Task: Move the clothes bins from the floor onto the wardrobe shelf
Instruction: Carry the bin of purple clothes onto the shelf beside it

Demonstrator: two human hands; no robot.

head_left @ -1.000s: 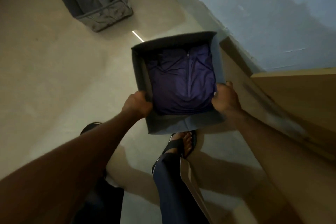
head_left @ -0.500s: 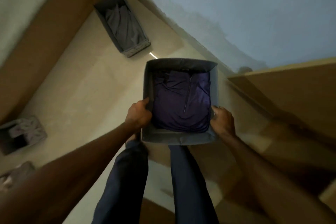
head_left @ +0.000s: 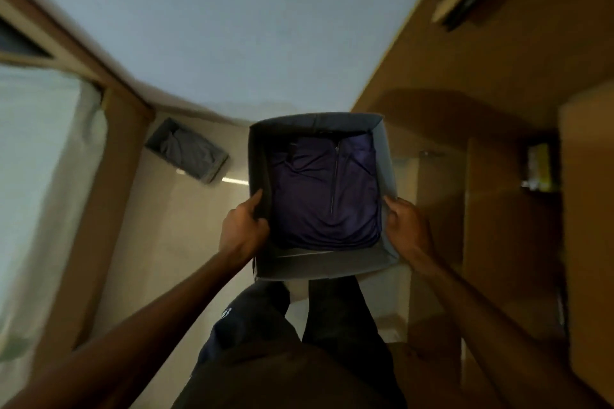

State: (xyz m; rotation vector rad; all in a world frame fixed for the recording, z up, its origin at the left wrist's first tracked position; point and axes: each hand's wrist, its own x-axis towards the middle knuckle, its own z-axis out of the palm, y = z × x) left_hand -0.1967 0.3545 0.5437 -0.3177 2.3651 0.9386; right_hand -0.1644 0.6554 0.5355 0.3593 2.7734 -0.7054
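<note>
I hold a grey fabric bin in front of my body, above my legs. A folded dark purple garment with a zip lies flat inside it. My left hand grips the bin's left wall, thumb inside the rim. My right hand grips the right wall the same way. A second grey bin with grey cloth in it sits on the floor at the far left, by the wall. The wooden wardrobe stands open on my right, its shelves level with the bin.
A pale blue wall fills the view ahead. A wooden door frame and a light curtain are on the left. Something yellow sits deep on a wardrobe shelf. Pale floor lies below the bin.
The bin has risen from near the floor to waist height in both hands. My view has tilted up and turned toward the wardrobe, and my body has straightened.
</note>
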